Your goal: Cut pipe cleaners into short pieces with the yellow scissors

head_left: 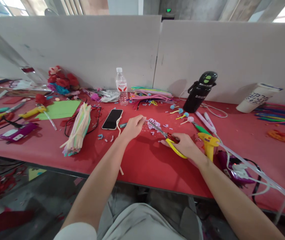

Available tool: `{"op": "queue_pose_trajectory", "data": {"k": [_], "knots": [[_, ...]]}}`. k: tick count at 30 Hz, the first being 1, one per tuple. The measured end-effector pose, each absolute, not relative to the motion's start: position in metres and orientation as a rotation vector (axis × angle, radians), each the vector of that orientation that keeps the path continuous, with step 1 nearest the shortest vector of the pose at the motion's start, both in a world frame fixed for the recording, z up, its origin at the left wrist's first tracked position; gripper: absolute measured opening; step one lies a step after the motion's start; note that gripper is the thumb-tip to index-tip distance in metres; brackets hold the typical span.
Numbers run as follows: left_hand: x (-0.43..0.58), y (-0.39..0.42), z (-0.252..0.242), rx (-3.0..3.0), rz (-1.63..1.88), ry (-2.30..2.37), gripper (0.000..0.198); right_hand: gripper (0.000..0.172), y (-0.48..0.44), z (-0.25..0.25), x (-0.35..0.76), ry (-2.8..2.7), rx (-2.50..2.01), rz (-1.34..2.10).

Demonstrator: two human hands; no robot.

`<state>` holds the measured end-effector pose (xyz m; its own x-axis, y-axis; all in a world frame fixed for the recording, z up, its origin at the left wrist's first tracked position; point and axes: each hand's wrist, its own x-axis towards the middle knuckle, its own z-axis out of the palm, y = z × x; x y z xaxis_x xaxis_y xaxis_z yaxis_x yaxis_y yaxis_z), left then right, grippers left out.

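My left hand (134, 127) is closed in a pinch above the red table (142, 166); what its fingers hold, if anything, is too small to make out. A cream fuzzy stem (119, 126) passes over the phone's edge and under my left forearm. In my right hand (184, 144) are scissors (176, 148) with yellow and red handles, their blades pointing at the left fingertips. Under the blade tips lies a small heap of lilac cut pieces (154, 124), with more bits scattered around it.
Left of my hands lie a phone (112, 119) and a tied bundle of pale fuzzy stems (78, 130). Behind stand a water bottle (121, 87) and a black flask (199, 93). At right are a yellow glue gun (208, 142), a purple power strip (232, 168) and a tilted white cup (256, 98).
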<state>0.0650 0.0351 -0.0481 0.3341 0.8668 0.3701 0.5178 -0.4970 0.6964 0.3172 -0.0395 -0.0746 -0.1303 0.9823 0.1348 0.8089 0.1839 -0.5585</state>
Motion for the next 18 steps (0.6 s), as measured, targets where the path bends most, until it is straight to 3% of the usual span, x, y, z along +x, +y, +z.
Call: {"op": "queue_pose_trajectory", "data": {"k": [18], "knots": [[0.0658,0.0323,-0.0447,2.142,0.965,1.249,0.04,0.056,-0.0374,-0.0728,0.3173,-2.025,-1.665,0.485]]}}
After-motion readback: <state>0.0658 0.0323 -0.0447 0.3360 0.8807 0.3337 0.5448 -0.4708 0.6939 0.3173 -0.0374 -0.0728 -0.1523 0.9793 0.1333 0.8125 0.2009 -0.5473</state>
